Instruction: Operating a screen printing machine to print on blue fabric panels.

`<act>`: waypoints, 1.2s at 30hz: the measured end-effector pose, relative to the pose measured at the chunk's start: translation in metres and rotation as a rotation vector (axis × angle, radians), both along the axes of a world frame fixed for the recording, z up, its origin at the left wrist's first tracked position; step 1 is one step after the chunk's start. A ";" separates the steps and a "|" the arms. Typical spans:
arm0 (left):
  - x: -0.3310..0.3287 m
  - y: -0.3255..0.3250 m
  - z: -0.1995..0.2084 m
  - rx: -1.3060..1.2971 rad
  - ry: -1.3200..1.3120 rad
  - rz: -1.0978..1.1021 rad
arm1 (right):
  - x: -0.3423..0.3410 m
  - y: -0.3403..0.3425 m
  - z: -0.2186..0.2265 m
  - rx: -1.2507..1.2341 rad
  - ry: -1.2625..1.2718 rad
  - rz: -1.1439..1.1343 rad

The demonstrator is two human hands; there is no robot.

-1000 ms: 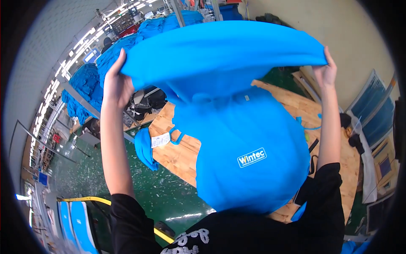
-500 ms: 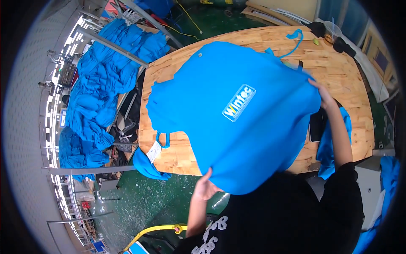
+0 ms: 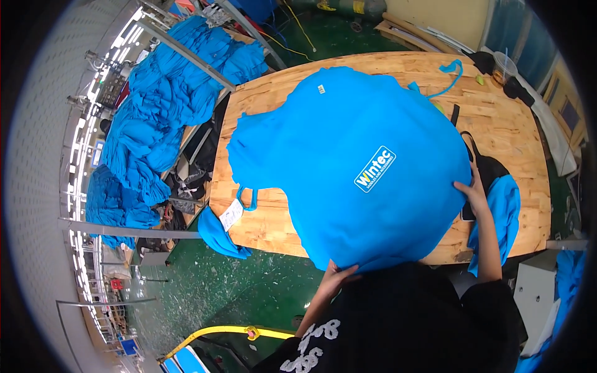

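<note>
A large blue fabric cover [image 3: 348, 130] with a printed badge lies spread over the wooden table [image 3: 267, 227], its near edge reaching my body. My left hand [image 3: 334, 277] pinches that near edge, the thumb on top of the cloth. At the right side, my right hand [image 3: 475, 191] grips the cover's edge with its thumb over the fabric and the other fingers partly hidden beyond the edge. A white label [image 3: 231, 214] and a blue loop [image 3: 252, 199] stick out at the cover's left.
Heaped blue cloth [image 3: 152, 112] fills a rack on the left, behind metal bars. Another blue piece [image 3: 501, 208] hangs over the table's right edge by a black item [image 3: 488, 166]. A blue strap [image 3: 453, 78] and a plastic cup [image 3: 504, 65] sit at the far right.
The cover has settled from a lifted, slanting position to lie flatter on the table. My right hand has come lower along its right edge; my left hand has shifted right along the near edge.
</note>
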State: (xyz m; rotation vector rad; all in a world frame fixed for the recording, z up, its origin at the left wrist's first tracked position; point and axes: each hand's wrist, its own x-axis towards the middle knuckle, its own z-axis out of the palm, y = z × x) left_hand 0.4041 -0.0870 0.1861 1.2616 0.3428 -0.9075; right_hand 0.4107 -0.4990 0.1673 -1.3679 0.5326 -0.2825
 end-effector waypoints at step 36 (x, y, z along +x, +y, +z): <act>0.352 0.133 -0.088 -0.160 -0.291 0.819 | -0.009 0.148 0.032 -0.929 0.043 1.510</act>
